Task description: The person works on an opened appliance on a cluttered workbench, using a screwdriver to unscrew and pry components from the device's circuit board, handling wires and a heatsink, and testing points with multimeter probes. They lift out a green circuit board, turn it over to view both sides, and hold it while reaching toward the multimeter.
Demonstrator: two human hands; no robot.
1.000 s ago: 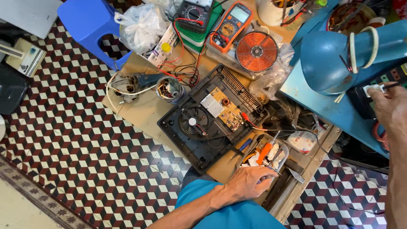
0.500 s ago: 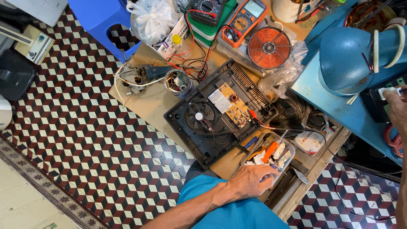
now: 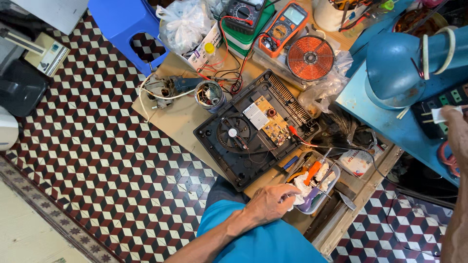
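Left hand: the left hand (image 3: 269,204) lies at the near edge of the table (image 3: 183,119), fingers curled and closed on a white rag (image 3: 301,189) at the rim of a clear plastic tray (image 3: 333,182).
White rag: crumpled, pale, partly hidden under the fingers; it sits in the near end of the tray.
Tray contents: one orange-handled tool (image 3: 313,171), one blue-handled tool (image 3: 291,162) at the far rim, and several thin metal tools too tangled to count.
Right hand: the right hand (image 3: 458,131) is at the right edge of the view, pinching a white plug (image 3: 441,114) against a dark power strip (image 3: 438,109) on the blue shelf (image 3: 390,124); only part of the hand shows.
Opened appliance: one black cooktop base (image 3: 253,129) lies just beyond the tray, cover off, with one round fan (image 3: 233,132), one tan circuit board (image 3: 271,122) and one silver heat sink (image 3: 255,116).
Coil: one copper-coloured flat coil (image 3: 310,57) lies further back.
Meters: two, one orange (image 3: 284,29) and one dark (image 3: 243,10) on a green box.
Tin: one open can (image 3: 210,94) of small parts, left of the base.
Stool: one blue plastic stool (image 3: 124,24) on the tiled floor (image 3: 97,160).
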